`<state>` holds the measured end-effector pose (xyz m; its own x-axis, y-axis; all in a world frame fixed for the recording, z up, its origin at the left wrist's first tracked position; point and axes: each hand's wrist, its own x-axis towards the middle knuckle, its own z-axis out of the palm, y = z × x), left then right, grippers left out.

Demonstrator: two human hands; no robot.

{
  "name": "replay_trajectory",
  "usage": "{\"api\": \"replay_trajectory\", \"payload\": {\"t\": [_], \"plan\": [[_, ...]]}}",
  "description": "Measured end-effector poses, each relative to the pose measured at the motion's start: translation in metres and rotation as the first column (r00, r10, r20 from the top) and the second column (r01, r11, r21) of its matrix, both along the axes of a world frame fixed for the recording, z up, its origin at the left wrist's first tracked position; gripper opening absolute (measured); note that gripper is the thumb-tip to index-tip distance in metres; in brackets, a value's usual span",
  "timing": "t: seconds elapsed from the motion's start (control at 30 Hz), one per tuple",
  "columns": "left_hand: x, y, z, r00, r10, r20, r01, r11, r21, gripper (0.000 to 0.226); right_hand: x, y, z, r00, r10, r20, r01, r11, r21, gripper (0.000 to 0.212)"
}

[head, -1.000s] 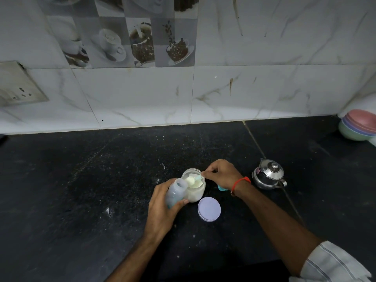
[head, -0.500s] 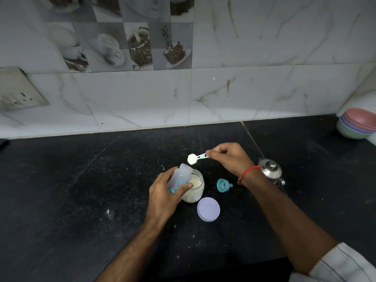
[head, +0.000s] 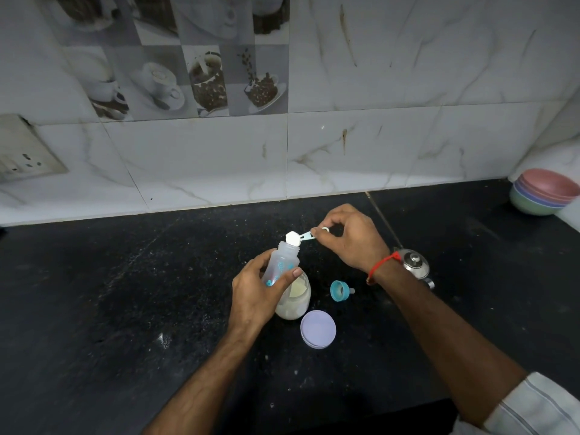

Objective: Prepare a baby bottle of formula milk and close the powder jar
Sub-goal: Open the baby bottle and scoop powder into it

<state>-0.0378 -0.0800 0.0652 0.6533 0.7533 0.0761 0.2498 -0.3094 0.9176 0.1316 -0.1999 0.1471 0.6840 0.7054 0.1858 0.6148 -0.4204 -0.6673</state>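
My left hand [head: 255, 296] grips a clear baby bottle [head: 282, 262] with blue print, tilted and lifted above the open glass powder jar [head: 296, 301]. My right hand [head: 348, 237] pinches the handle of a small white scoop [head: 295, 238] heaped with powder, its bowl right at the bottle's open mouth. The jar holds pale powder and stands on the black counter [head: 125, 293], partly hidden by my left hand. The jar's lilac lid [head: 318, 329] lies flat just right of the jar. The bottle's teal cap with teat [head: 340, 290] lies on its side beside them.
A small steel pot with lid [head: 414, 265] stands behind my right wrist. Stacked pastel bowls [head: 543, 196] sit at the far right against the tiled wall. A wall socket [head: 25, 158] is at the left. Powder specks dot the counter.
My right hand lifted the loaded scoop out of the jar and brought it to the bottle's mouth. My left hand raised the bottle and tilted it toward the scoop.
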Motion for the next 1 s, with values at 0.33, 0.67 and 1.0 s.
{"api": "replay_trajectory", "payload": {"t": [0.33, 0.67, 1.0], "plan": [[0.001, 0.001, 0.002, 1.0, -0.008, -0.026, 0.008, 1.0, 0.003, 0.071, -0.018, -0.005, -0.001, 0.955, 0.071, 0.289, -0.052, 0.996, -0.072, 0.018], [-0.005, 0.005, 0.01, 0.996, -0.064, 0.054, 0.067, 0.996, -0.056, 0.069, -0.025, -0.02, -0.005, 0.836, 0.109, 0.538, -0.122, 0.992, -0.011, 0.03], [-0.002, 0.008, 0.008, 0.987, -0.102, 0.121, 0.115, 0.987, -0.11, 0.06, -0.041, -0.025, -0.008, 0.908, 0.121, 0.4, -0.172, 0.981, 0.094, 0.02]]}}
